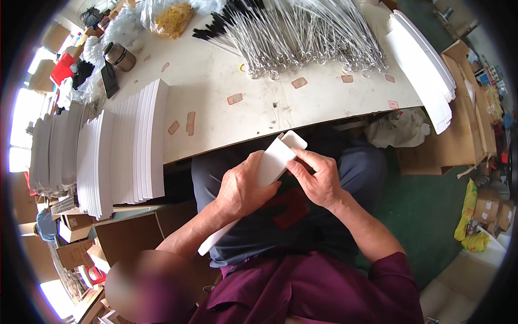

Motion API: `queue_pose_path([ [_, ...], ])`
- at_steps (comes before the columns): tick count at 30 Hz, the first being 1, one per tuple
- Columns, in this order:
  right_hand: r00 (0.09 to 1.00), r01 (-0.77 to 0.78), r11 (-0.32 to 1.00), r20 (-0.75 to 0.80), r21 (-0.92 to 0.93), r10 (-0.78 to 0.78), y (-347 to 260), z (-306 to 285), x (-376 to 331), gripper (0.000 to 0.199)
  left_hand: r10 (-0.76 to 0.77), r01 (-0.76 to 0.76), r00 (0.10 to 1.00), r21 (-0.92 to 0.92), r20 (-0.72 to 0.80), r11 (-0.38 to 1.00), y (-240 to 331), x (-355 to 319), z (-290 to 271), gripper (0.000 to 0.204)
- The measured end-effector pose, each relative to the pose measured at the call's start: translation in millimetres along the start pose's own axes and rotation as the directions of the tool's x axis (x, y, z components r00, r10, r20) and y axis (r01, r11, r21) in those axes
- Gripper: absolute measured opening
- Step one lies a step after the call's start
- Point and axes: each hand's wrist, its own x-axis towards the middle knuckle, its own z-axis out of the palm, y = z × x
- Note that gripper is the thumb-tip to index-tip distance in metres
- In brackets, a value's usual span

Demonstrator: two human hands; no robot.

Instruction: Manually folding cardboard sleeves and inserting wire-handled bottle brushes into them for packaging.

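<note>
A long, narrow white cardboard box (273, 163) lies slantwise over my lap, its far end just in front of the table edge. My left hand (244, 184) is wrapped round the box near that end. At the far end an end flap (295, 140) stands out from the box. My right hand (318, 177) has its thumb and fingers pinched at the box's right side, beside the flap. The box's lower end shows below my left wrist; the stretch between is hidden by my hand and forearm.
Stacks of white narrow boxes (137, 143) stand at the table's left. Wire-handled brushes with ring ends (302, 43) lie piled at the back. Flat white cartons (423, 67) rest on the right edge, near a brown cardboard box (458, 119). A metal flask (119, 56) stands far left.
</note>
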Motion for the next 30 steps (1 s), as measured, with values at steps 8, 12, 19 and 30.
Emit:
queue_pose_path([
  [8,0.905,-0.390,0.892,0.274,0.229,0.325,-6,0,0,0.023,0.007,-0.006,1.000,-0.054,0.020,0.999,-1,2,5,0.079],
  [12,0.919,-0.302,0.950,0.287,0.076,0.270,-14,5,-3,0.021,-0.036,0.041,0.998,-0.085,0.057,0.996,1,4,5,0.074],
  [19,0.945,-0.211,0.977,0.262,0.030,0.196,-12,11,-8,0.018,0.013,-0.007,0.999,-0.156,0.038,0.988,-4,1,9,0.050],
  [30,0.942,-0.315,0.944,0.155,0.096,0.298,-23,13,-11,0.024,0.008,-0.008,1.000,-0.114,-0.003,0.993,-1,-2,21,0.050],
])
